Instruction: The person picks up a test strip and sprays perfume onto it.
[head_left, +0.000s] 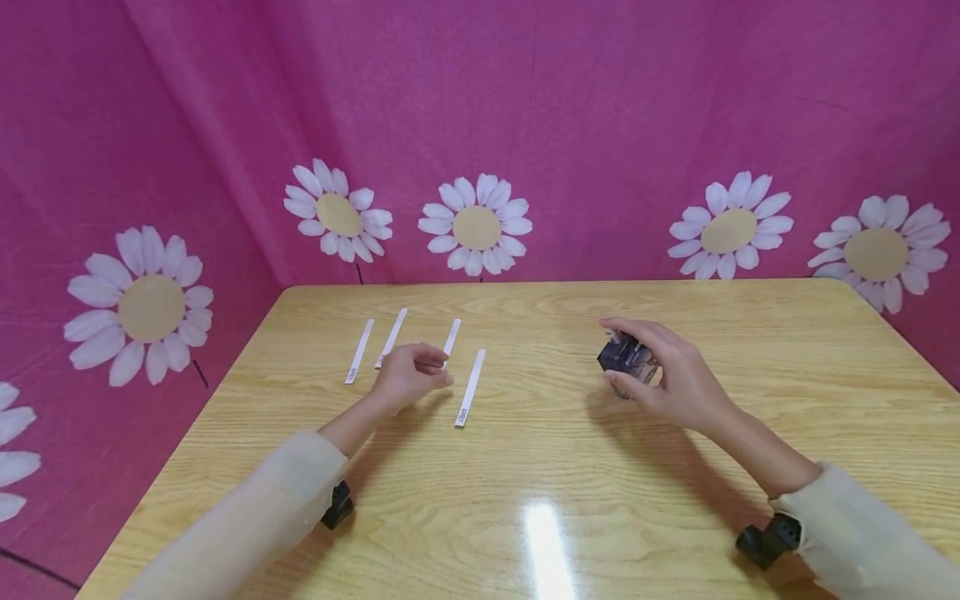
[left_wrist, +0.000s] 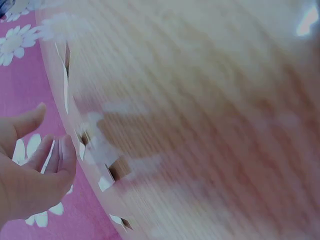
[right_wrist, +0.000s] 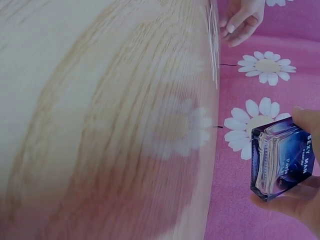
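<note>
My right hand (head_left: 678, 379) grips a square dark perfume bottle (head_left: 622, 352) between thumb and fingers, above the right part of the table. In the right wrist view the bottle (right_wrist: 282, 160) looks blue and glassy, tilted, with lettering on its face. Over on the left, my left hand (head_left: 411, 377) hovers among several white perfume test strips, its fingers loosely bent and nothing visible between them. One strip (head_left: 470, 388) lies just right of that hand; another strip (head_left: 452, 335) is partly hidden behind its fingers. Farther left are a third strip (head_left: 392, 335) and the leftmost strip (head_left: 359, 352).
The wooden table (head_left: 540, 450) has a glossy top with a bright light reflection near its front. A pink curtain (head_left: 600, 108) printed with white daisies stands along the back and left side. Each sleeve carries a black wrist camera (head_left: 768, 540).
</note>
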